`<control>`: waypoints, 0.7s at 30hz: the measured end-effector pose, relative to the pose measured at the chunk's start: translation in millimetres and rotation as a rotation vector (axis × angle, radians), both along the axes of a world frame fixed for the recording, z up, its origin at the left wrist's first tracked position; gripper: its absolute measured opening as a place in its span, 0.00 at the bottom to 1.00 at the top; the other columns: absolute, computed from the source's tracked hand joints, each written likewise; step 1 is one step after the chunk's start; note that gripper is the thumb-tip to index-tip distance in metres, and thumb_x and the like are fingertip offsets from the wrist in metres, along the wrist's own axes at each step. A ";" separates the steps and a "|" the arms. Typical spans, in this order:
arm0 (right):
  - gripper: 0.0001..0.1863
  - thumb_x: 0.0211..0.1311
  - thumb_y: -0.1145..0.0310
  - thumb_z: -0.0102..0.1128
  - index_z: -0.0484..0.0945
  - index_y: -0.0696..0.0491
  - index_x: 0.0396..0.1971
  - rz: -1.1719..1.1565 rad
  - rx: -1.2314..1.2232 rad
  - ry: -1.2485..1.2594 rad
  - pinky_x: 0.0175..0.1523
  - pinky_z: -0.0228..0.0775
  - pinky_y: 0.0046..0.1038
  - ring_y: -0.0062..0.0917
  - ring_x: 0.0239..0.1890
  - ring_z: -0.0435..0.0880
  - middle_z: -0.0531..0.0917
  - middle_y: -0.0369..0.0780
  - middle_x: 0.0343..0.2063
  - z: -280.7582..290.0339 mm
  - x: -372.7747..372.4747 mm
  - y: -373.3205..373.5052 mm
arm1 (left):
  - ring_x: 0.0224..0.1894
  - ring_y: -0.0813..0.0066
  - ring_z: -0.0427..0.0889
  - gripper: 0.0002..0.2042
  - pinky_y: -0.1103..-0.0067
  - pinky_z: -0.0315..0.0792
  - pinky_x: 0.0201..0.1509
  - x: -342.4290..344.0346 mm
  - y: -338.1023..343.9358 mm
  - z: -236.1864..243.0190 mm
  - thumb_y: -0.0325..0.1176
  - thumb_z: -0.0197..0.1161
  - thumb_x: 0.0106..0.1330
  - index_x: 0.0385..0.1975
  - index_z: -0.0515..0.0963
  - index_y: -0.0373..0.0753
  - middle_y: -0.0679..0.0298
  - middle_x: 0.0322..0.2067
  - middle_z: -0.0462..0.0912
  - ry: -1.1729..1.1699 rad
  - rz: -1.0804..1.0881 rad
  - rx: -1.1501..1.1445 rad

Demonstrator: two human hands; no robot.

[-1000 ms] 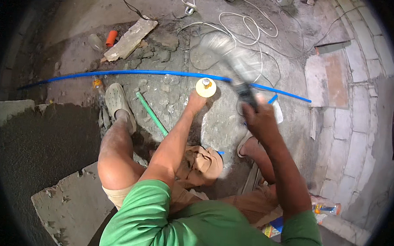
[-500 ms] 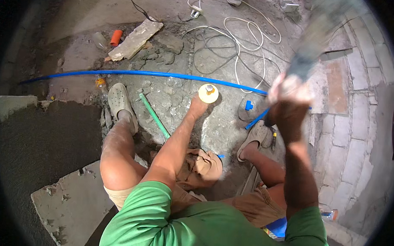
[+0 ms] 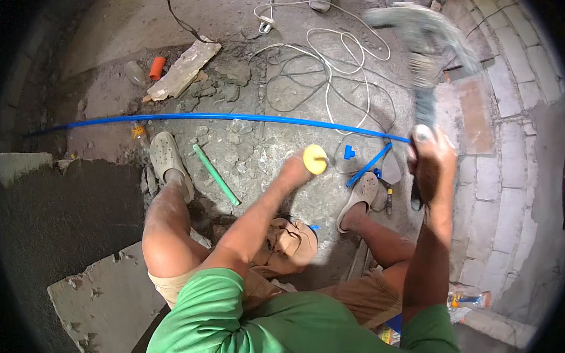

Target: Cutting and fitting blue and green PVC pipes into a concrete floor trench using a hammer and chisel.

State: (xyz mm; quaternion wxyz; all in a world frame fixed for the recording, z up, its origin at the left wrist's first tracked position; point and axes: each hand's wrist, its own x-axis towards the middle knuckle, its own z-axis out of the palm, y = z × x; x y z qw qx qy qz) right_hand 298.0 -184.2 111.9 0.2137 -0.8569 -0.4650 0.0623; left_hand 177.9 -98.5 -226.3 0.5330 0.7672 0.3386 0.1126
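While the right hand (image 3: pixel 431 163) is clenched around the handle of a hammer (image 3: pixel 418 38) raised high and blurred, the left hand (image 3: pixel 295 171) is closed low around a chisel with a yellow guard disc (image 3: pixel 315 159), its tip set against the rough concrete floor (image 3: pixel 265 151). Loose rubble (image 3: pixel 227 81) is seen scattered beyond a long blue pipe (image 3: pixel 235 118) lying across the floor, so some breaking appears to be done already; how deep the cut is under the chisel cannot be told, and more seems to be left. A short green pipe (image 3: pixel 215 174) lies just left of the chisel, between the two grey clogs, and a short blue pipe piece (image 3: pixel 370 164) lies near the right foot. White cable (image 3: pixel 336 66) is looped on the floor past the blue pipe, beneath the hammer's arc. Room is bounded on the right by a block wall (image 3: pixel 501 140) near the raised arm, and on the left by a dark mortar heap (image 3: pixel 57 218) and a concrete slab (image 3: pixel 104 295) beside the knee.
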 end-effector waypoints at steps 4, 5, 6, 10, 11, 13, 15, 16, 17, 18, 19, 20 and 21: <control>0.12 0.65 0.63 0.50 0.73 0.59 0.30 0.107 0.177 -0.009 0.24 0.64 0.30 0.26 0.17 0.73 0.71 0.40 0.18 -13.9 15.3 -48.3 | 0.44 0.49 0.79 0.18 0.64 0.73 0.47 10.6 -37.6 6.3 0.38 0.68 0.51 0.41 0.77 0.39 0.50 0.38 0.80 -0.139 -0.163 0.136; 0.16 0.66 0.60 0.50 0.72 0.59 0.29 -0.048 0.142 0.257 0.22 0.62 0.29 0.24 0.16 0.72 0.69 0.38 0.15 -21.4 14.7 -59.7 | 0.44 0.49 0.79 0.18 0.64 0.73 0.47 15.4 -35.4 3.0 0.38 0.68 0.51 0.41 0.77 0.39 0.50 0.38 0.80 -0.132 -0.163 0.131; 0.20 0.67 0.53 0.50 0.71 0.57 0.27 -0.128 0.193 0.341 0.19 0.59 0.26 0.19 0.14 0.69 0.68 0.35 0.13 -35.6 14.1 -69.0 | 0.44 0.49 0.78 0.18 0.64 0.73 0.48 20.5 -31.5 -0.7 0.37 0.68 0.51 0.41 0.77 0.38 0.50 0.38 0.80 -0.083 -0.115 0.108; 0.22 0.67 0.49 0.50 0.73 0.56 0.27 -0.427 0.246 0.750 0.18 0.58 0.23 0.16 0.13 0.68 0.69 0.33 0.13 -69.3 9.6 -94.7 | 0.44 0.49 0.78 0.17 0.64 0.73 0.47 38.6 -15.8 -1.0 0.39 0.67 0.52 0.40 0.77 0.38 0.50 0.38 0.80 -0.164 -0.064 0.230; 0.22 0.67 0.49 0.50 0.73 0.55 0.27 -0.421 0.278 0.775 0.17 0.58 0.21 0.15 0.13 0.67 0.70 0.33 0.13 -75.9 12.1 -102.4 | 0.44 0.49 0.78 0.17 0.63 0.73 0.47 44.1 -13.6 2.4 0.40 0.67 0.53 0.39 0.78 0.38 0.50 0.38 0.80 -0.282 -0.055 0.311; 0.22 0.67 0.49 0.50 0.74 0.55 0.27 -0.440 0.316 0.791 0.16 0.58 0.20 0.15 0.12 0.67 0.70 0.32 0.14 -86.6 19.2 -114.2 | 0.44 0.49 0.78 0.17 0.63 0.73 0.47 51.2 -8.4 14.0 0.41 0.67 0.53 0.39 0.78 0.39 0.50 0.38 0.80 -0.199 -0.057 0.275; 0.21 0.68 0.47 0.48 0.71 0.53 0.30 -0.570 0.214 0.757 0.15 0.55 0.18 0.13 0.11 0.63 0.68 0.30 0.13 -97.8 23.6 -116.8 | 0.45 0.50 0.79 0.17 0.62 0.73 0.47 46.7 -2.3 48.0 0.45 0.66 0.54 0.38 0.80 0.40 0.50 0.40 0.81 0.048 -0.001 0.157; 0.21 0.68 0.47 0.48 0.71 0.52 0.30 -0.558 0.174 0.818 0.15 0.55 0.17 0.14 0.11 0.63 0.67 0.30 0.13 -99.0 19.0 -113.1 | 0.45 0.50 0.79 0.20 0.62 0.73 0.47 36.6 11.1 30.8 0.48 0.65 0.54 0.41 0.78 0.40 0.49 0.41 0.81 0.135 0.077 0.097; 0.21 0.68 0.47 0.48 0.71 0.52 0.30 -0.559 0.183 0.827 0.15 0.55 0.17 0.14 0.11 0.63 0.67 0.30 0.13 -101.1 21.2 -118.3 | 0.44 0.49 0.80 0.21 0.62 0.73 0.47 23.7 16.1 14.6 0.47 0.63 0.56 0.43 0.77 0.40 0.48 0.41 0.81 0.094 0.287 0.072; 0.21 0.68 0.47 0.48 0.70 0.51 0.30 -0.602 0.211 0.936 0.15 0.55 0.18 0.13 0.11 0.62 0.66 0.29 0.13 -105.8 23.8 -129.1 | 0.44 0.48 0.79 0.21 0.61 0.72 0.47 11.8 26.4 5.9 0.45 0.61 0.57 0.46 0.75 0.40 0.48 0.41 0.81 0.202 0.345 0.047; 0.21 0.67 0.46 0.48 0.70 0.51 0.31 -0.637 0.241 1.049 0.15 0.55 0.18 0.13 0.10 0.62 0.66 0.29 0.13 -109.1 24.5 -136.7 | 0.45 0.47 0.79 0.20 0.61 0.72 0.47 -0.8 29.3 1.3 0.44 0.60 0.57 0.46 0.75 0.40 0.48 0.41 0.81 0.302 0.367 0.019; 0.21 0.67 0.45 0.48 0.70 0.50 0.31 -0.792 0.309 1.211 0.14 0.54 0.18 0.13 0.10 0.60 0.64 0.28 0.12 -93.7 15.1 -135.0 | 0.45 0.46 0.79 0.20 0.61 0.72 0.47 -26.1 30.3 -5.8 0.43 0.59 0.57 0.46 0.74 0.39 0.47 0.41 0.81 0.420 0.409 -0.002; 0.22 0.66 0.43 0.49 0.70 0.49 0.32 -0.816 0.332 1.241 0.14 0.54 0.18 0.13 0.10 0.59 0.64 0.28 0.12 -77.9 9.4 -136.6 | 0.44 0.47 0.79 0.20 0.61 0.72 0.47 -52.1 23.9 -14.6 0.43 0.59 0.57 0.47 0.73 0.39 0.47 0.40 0.81 0.475 0.468 0.033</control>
